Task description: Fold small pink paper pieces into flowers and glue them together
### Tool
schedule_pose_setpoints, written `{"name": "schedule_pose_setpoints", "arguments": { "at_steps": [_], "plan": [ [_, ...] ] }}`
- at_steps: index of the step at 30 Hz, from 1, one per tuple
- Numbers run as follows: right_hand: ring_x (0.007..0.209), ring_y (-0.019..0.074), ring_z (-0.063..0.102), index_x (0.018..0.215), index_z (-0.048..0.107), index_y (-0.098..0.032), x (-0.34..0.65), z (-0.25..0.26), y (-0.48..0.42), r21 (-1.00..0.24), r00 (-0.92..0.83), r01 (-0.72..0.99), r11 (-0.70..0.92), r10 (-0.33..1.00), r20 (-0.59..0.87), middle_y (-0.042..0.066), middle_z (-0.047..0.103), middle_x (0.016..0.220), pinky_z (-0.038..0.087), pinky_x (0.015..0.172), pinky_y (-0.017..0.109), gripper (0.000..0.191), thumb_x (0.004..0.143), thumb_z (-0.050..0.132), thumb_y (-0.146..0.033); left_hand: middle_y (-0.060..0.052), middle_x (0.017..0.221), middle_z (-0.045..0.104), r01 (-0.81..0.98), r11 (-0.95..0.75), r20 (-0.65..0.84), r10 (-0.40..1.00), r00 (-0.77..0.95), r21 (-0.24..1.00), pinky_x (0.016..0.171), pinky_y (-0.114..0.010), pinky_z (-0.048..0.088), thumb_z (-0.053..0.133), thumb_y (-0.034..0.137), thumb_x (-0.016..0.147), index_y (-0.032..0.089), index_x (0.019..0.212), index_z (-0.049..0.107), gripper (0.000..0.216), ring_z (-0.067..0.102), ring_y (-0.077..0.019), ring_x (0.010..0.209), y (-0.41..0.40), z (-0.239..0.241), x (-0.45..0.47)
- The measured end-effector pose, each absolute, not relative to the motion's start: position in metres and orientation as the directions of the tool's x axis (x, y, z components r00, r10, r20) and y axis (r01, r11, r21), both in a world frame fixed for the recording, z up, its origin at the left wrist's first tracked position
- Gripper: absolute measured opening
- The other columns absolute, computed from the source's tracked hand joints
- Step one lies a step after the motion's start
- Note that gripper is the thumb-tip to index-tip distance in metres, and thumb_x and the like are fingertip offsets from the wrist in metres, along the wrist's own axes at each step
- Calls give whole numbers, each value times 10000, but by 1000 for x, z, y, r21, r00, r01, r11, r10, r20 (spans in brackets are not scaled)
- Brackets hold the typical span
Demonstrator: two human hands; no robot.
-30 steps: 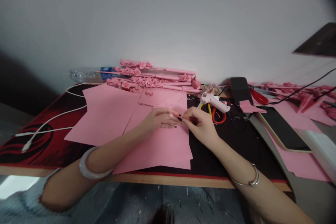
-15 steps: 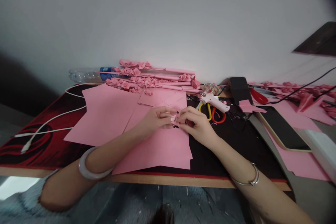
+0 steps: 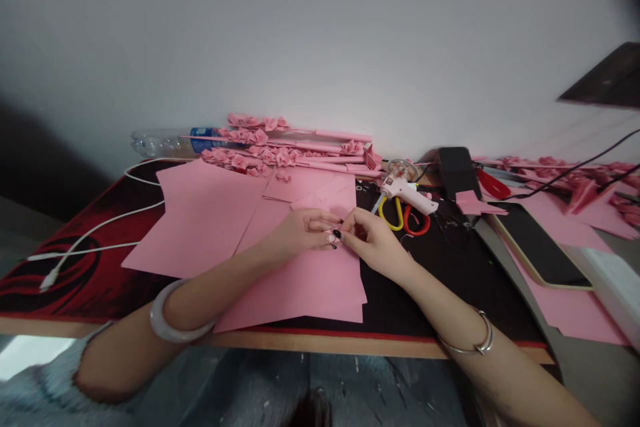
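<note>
My left hand and my right hand meet fingertip to fingertip over a stack of pink paper sheets on the desk. Both hands are closed in a pinch on a small pink paper piece held between them; most of it is hidden by the fingers. A pale bangle sits on my left wrist, and a thin silver bracelet on my right.
Finished pink paper flowers on stems lie along the wall beside a plastic bottle. A white glue gun and scissors lie right of my hands. A phone, black box and white cable are also on the desk.
The pinched fingertips shifted slightly, dipping toward the paper and coming back; both hands keep their grip on the small piece. Nothing else moved.
</note>
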State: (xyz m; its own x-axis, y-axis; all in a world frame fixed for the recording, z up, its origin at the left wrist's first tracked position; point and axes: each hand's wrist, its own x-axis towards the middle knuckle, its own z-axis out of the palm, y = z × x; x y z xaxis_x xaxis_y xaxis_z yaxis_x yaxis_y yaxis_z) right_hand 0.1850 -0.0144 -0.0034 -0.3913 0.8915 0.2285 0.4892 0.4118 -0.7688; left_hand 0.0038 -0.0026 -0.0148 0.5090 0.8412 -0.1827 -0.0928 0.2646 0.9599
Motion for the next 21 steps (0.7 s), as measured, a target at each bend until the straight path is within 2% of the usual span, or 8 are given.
{"name": "schedule_pose_setpoints", "arguments": {
  "at_steps": [7,12,21],
  "plan": [
    [518,91,397,692,474,-176,184,-8,-14,-811,-362,484,328,919,156,-36,460,596,308,492,211,109,785,531,-164,-49,857,681,-102,282,-190,832,521,954,790,-331,518,719,182,677,146,1000,622,339,655,-134,758,-4,-12,4],
    [522,93,397,699,455,-183,186,-11,-12,-835,-338,466,293,931,137,-39,459,607,310,490,211,112,786,525,-179,-54,913,671,-134,306,-194,828,526,943,815,-345,517,729,173,664,145,995,618,350,653,-145,809,-5,-9,4],
    [516,94,393,697,444,-186,186,-11,-12,-875,-331,427,229,940,84,-43,451,603,305,482,214,130,794,528,-210,-80,945,677,-75,223,-153,841,519,972,784,-345,522,718,208,684,147,1028,594,371,668,-160,778,-2,-16,4]
  ]
}}
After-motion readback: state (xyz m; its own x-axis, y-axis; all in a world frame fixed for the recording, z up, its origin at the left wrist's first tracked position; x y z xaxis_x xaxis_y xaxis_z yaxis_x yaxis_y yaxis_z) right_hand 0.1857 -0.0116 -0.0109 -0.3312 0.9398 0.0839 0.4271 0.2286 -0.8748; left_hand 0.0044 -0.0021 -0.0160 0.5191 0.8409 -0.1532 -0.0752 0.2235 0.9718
